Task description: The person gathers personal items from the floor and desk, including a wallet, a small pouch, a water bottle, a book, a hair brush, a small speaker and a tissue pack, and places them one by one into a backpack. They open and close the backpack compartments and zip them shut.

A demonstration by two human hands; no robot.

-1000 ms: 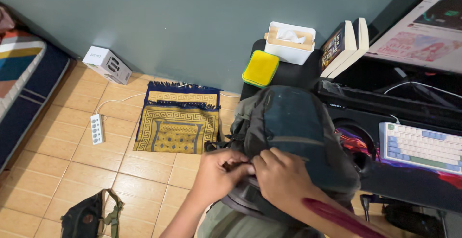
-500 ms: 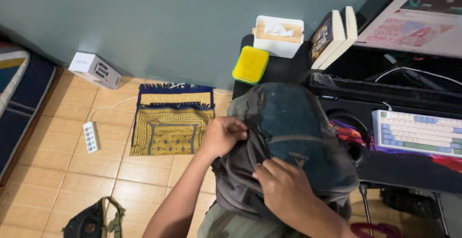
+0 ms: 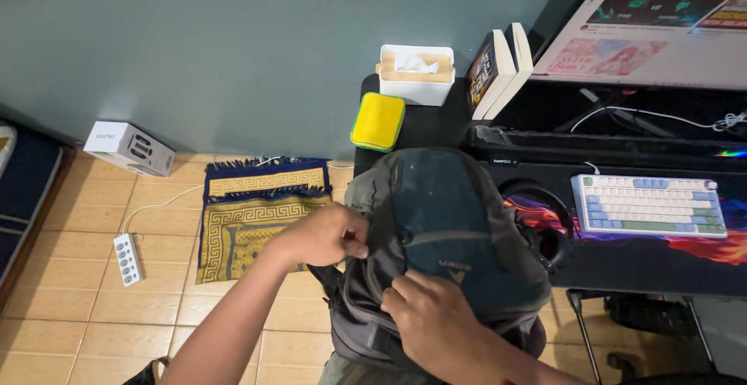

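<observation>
Backpack (image 3: pixel 443 237) stands at the black counter's (image 3: pixel 661 264) edge over tan floor tiles (image 3: pixel 93 315) — left hand (image 3: pixel 323 235) pinches its fabric at nine o'clock, right hand (image 3: pixel 428 319) grips at six; one keyboard (image 3: pixel 647 206), two books (image 3: pixel 498 70).

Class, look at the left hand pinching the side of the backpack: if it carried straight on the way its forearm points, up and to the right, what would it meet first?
Probably the backpack itself: the left hand already touches its grey side panel. Depth is unclear.

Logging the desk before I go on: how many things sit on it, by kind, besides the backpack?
Tissue box: 1
Yellow sponge pad: 1
Books: 2
Keyboard: 1
Monitor: 1
Headphones: 1
Total: 7
</observation>
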